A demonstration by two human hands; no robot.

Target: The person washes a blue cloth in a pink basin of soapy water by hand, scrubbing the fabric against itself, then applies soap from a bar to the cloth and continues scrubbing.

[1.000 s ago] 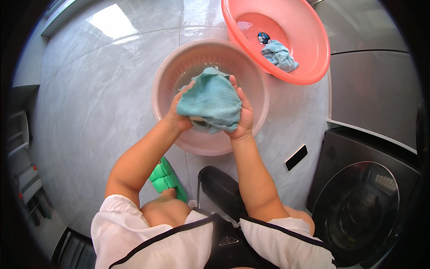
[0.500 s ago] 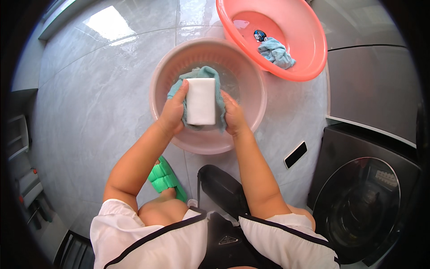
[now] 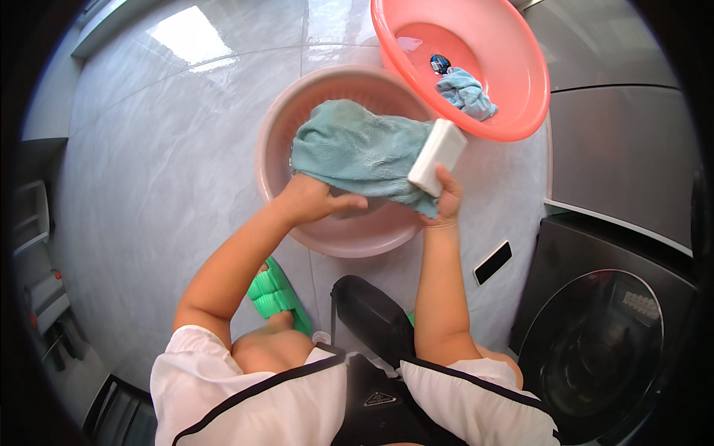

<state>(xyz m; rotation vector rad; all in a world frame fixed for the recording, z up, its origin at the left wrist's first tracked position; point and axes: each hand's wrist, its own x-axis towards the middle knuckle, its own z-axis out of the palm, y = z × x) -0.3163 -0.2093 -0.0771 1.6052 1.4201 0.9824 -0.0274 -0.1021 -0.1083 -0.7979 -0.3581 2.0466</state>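
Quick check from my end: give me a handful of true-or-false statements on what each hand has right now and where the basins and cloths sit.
1. The right hand holds a white soap bar. True.
2. The left hand is empty and off the cloth. False: it grips the teal towel at its lower edge.
3. The teal towel is held over the pale pink basin. True.
4. The coral basin holds nothing. False: a small light blue cloth and a small dark object lie in it.
5. A black phone lies on the floor by the right forearm. True.

Grey tiled floor [image 3: 149,171]: pink basin [image 3: 271,160], coral basin [image 3: 532,74], black phone [image 3: 492,262].
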